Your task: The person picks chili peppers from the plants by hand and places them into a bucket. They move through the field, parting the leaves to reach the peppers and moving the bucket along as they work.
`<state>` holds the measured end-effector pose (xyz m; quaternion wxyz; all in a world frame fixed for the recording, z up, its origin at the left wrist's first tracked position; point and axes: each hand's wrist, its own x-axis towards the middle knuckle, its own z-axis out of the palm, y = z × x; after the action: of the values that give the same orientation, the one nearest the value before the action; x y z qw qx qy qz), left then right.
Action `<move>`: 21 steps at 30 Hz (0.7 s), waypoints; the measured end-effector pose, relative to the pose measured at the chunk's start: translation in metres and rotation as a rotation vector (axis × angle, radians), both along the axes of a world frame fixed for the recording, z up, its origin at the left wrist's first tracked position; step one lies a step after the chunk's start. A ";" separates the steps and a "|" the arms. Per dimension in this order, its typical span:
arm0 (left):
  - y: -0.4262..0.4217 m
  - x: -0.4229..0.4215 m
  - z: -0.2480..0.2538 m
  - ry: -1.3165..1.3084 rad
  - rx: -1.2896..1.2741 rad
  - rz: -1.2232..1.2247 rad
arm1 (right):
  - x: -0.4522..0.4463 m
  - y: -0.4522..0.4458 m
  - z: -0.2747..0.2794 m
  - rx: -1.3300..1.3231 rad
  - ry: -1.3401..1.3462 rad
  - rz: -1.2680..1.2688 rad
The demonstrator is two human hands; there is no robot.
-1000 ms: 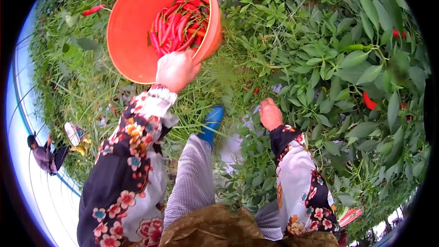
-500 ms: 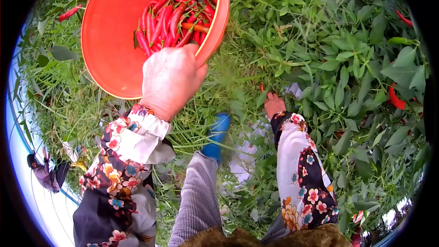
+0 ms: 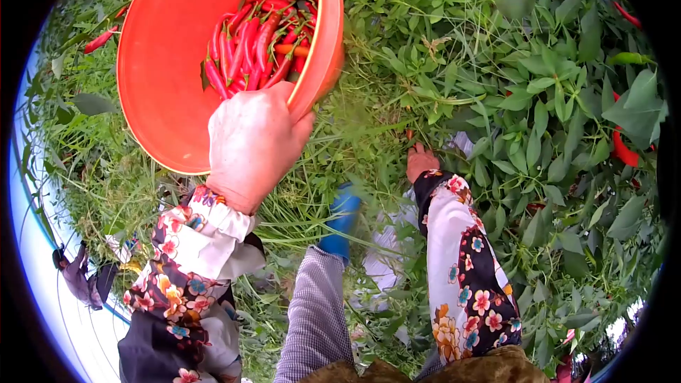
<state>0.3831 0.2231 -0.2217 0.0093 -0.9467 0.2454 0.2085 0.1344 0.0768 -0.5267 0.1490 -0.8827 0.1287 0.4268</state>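
My left hand (image 3: 259,138) is closed round the near rim of an orange-red bucket (image 3: 159,64), which is tilted so its inside shows. Several red chili peppers (image 3: 245,46) lie in the bucket, with one more orange pepper among them. Low among the leaves and grass, my right hand (image 3: 421,161) reaches down at centre right. Its fingertips are beside a small orange-red pepper (image 3: 409,134); whether they grip it is too small to tell.
Leafy pepper plants (image 3: 553,99) fill the right side, with a red pepper (image 3: 624,147) hanging there. A blue boot (image 3: 340,223) stands in the grass near pale ground sheeting (image 3: 383,259). Another person (image 3: 84,276) is at the far left.
The bucket and my left hand have come nearer and shifted left and down in view. My right hand has reached lower, beside the small pepper, with its fingers partly hidden.
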 end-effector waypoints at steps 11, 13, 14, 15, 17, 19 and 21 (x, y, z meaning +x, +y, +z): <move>0.002 0.000 -0.001 -0.009 -0.031 0.007 | 0.071 -0.012 0.208 0.807 -0.719 -1.333; 0.004 -0.003 -0.005 -0.062 -0.108 -0.019 | 0.100 0.000 0.295 0.903 -0.993 -1.267; 0.007 -0.004 -0.007 -0.111 -0.124 -0.073 | 0.111 0.007 0.329 0.885 -1.091 -1.173; 0.007 -0.004 -0.008 -0.096 -0.099 -0.073 | 0.120 0.016 0.348 0.908 -1.107 -1.063; 0.025 -0.006 -0.016 0.051 -0.352 0.027 | 0.137 0.032 0.386 1.096 -0.969 -0.966; 0.025 -0.007 -0.014 0.145 -0.488 0.077 | 0.147 0.054 0.401 1.006 -1.055 -0.848; 0.002 -0.003 0.000 0.057 -0.074 -0.032 | 0.132 0.055 0.403 0.863 -0.997 -0.806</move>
<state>0.3805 0.2252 -0.2220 -0.0297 -0.9360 0.2680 0.2262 0.2660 0.1319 -0.1234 0.6643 -0.7191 0.1802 -0.0958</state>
